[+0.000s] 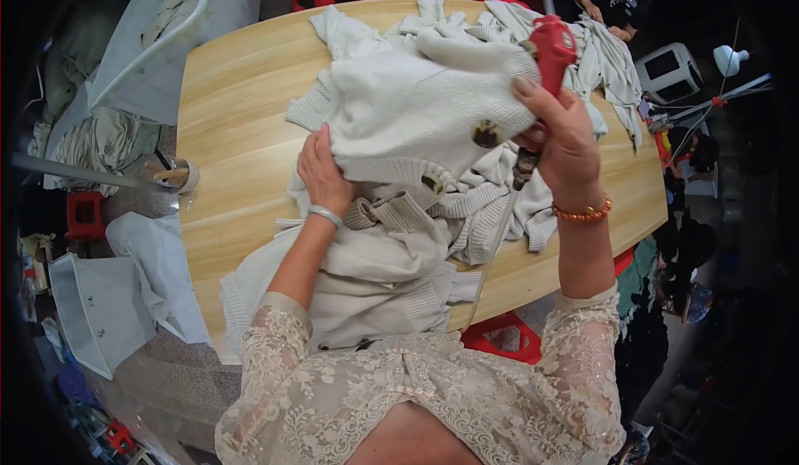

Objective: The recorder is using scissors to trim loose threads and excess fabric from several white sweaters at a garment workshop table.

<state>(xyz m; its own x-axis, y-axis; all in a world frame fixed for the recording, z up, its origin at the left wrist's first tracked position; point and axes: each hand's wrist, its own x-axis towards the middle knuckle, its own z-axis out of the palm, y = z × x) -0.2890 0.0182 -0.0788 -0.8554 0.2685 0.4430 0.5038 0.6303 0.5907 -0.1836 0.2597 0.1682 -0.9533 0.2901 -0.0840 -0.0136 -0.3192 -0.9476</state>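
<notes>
A cream knitted cardigan (pixel 416 111) is raised above the table, stretched between my two hands. Two large dark buttons show along its ribbed edge: an upper button (pixel 486 134) and a lower button (pixel 432 183). My left hand (pixel 325 168) grips the ribbed left side, its thumb hidden by the knit. My right hand (pixel 566 140) is closed around a red gun-shaped tool (pixel 553 49) with a dark metal lower end, and its thumb lies against the cardigan's right edge. A thin hose (pixel 497 244) runs down from the tool's lower end.
More cream knitwear (pixel 379 278) lies heaped on the wooden table (pixel 237 115). White bins stand at the left, one large bin (pixel 141 74) holding fabric. A red stool (pixel 503 336) is by the near edge. Another person (pixel 607 3) works at the far right.
</notes>
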